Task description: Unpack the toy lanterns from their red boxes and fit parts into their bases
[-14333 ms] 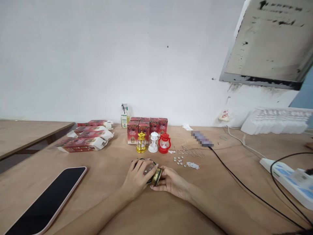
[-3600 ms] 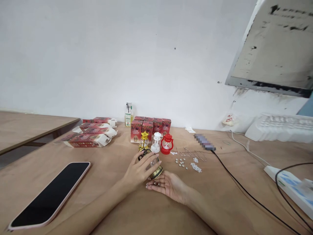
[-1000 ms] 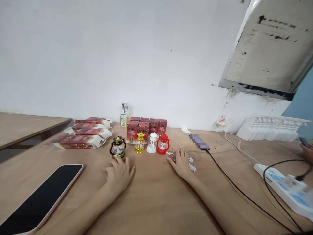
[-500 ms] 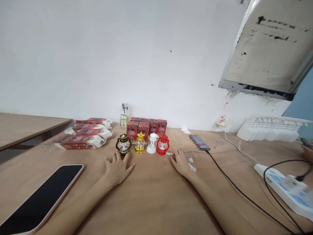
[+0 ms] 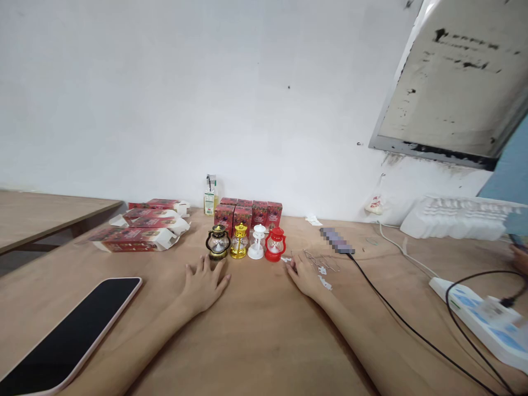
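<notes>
Though near the bulbous, glossy black lantern (image 5: 218,242), left hand (image 5: 203,286) splayed; right hand (image 5: 304,276) by bent wires (image 5: 323,262), grip unclear.

Right of one bottle (image 5: 210,199): six visible standing boxes (image 5: 259,213), four lanterns (image 5: 239,240); left of it: three lying boxes (image 5: 150,220), one phone (image 5: 76,335)

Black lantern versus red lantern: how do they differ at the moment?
Colour: the black lantern has gold-toned trim, while the red lantern looks red on its cap, handle and base.
Place: the black lantern stands at the row's left end, the red lantern at its right end.
Nearest hand: left hand for black lantern, right hand for red lantern.
Shared: both stand upright with clear middles.
</notes>
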Tool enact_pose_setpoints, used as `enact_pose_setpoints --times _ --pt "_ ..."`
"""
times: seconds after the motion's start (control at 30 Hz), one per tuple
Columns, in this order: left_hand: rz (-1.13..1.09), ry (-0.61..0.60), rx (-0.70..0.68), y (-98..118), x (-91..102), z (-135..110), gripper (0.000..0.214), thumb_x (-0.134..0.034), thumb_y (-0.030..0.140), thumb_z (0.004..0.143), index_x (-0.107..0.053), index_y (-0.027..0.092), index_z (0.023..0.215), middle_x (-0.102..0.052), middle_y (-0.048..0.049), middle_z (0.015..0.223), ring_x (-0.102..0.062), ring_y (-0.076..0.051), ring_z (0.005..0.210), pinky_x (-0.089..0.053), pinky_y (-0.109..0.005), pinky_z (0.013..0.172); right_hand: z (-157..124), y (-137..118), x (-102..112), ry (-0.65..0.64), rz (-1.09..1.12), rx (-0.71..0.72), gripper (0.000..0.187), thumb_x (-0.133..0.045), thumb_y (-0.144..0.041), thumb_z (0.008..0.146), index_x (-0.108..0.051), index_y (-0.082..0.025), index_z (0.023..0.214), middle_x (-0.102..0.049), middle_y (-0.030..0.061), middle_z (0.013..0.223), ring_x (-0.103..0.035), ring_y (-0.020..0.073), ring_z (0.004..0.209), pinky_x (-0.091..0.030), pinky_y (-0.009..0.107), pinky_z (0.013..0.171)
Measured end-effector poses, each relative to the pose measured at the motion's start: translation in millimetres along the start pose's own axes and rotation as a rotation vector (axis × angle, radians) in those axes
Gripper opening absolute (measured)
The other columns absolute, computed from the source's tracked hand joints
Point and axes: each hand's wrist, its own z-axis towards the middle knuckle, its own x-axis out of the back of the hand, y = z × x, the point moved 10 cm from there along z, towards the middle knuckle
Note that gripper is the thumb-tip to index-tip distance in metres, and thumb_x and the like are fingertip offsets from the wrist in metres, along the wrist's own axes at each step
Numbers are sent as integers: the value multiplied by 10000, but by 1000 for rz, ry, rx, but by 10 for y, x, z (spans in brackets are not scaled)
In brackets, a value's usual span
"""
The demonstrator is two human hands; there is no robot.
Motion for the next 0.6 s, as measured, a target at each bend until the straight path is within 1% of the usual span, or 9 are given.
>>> enact_pose_setpoints --times 0.1,0.17,0.27,0.3,0.33,0.4,0.47,0.53,0.6 --pt "15 26 -14 134 57 -107 450 -319 354 899 -494 141 1255 -455 -261 1298 -367 -394 1249 -299 -592 923 56 -45 148 57 -10 17 170 -392 -259 870 -498 -195 755 -571 70 790 -511 213 758 -388 322 692" --pt "16 39 -43 260 88 -189 444 -316 345 901 -505 138 1246 -455 -246 1304 -379 -384 1243 -306 -564 942 181 -110 343 127 -16 26 201 -361 -266 887 -508 -188 773 -572 90 813 -499 231 813 -378 351 752" --pt "-37 42 -108 441 104 -279 455 -325 352 900 -495 127 1258 -437 -232 1329 -389 -371 1240 -310 -539 971 513 -318 707 260 19 47 223 -336 -271 910 -506 -183 795 -563 92 807 -490 223 826 -373 347 783" --pt "-68 40 -146 501 106 -298 462 -323 357 902 -487 124 1265 -429 -230 1338 -384 -366 1247 -304 -539 983 655 -437 793 280 51 80 209 -346 -268 912 -506 -180 812 -568 86 807 -492 213 818 -377 335 780" --pt "-101 38 -195 560 108 -314 469 -319 365 903 -476 125 1274 -423 -223 1347 -372 -358 1259 -294 -541 997 813 -586 814 248 74 132 190 -358 -258 912 -511 -179 832 -577 79 818 -495 207 821 -381 324 777" --pt "-164 28 -291 655 114 -340 474 -317 376 904 -456 138 1290 -409 -200 1369 -337 -340 1289 -270 -546 1021 1120 -896 704 102 61 236 151 -380 -217 903 -524 -170 905 -597 79 887 -496 208 868 -378 328 796" --pt "-213 13 -350 696 124 -356 477 -326 387 902 -441 153 1301 -392 -179 1389 -302 -326 1314 -248 -552 1038 1369 -1104 575 33 64 283 150 -397 -190 899 -541 -175 938 -605 66 950 -502 195 909 -373 319 832" --pt "-246 -11 -369 701 131 -363 480 -335 395 901 -432 161 1308 -372 -167 1407 -272 -318 1331 -228 -557 1051 1557 -1222 396 -19 61 304 165 -407 -227 909 -559 -177 953 -595 68 999 -498 193 953 -365 322 865" --pt "-276 -39 -381 705 135 -370 489 -336 406 901 -422 165 1317 -347 -154 1427 -239 -313 1346 -205 -553 1066 1690 -1241 209 -58 50 290 211 -411 -292 916 -575 -164 954 -580 90 996 -494 207 960 -366 343 871"
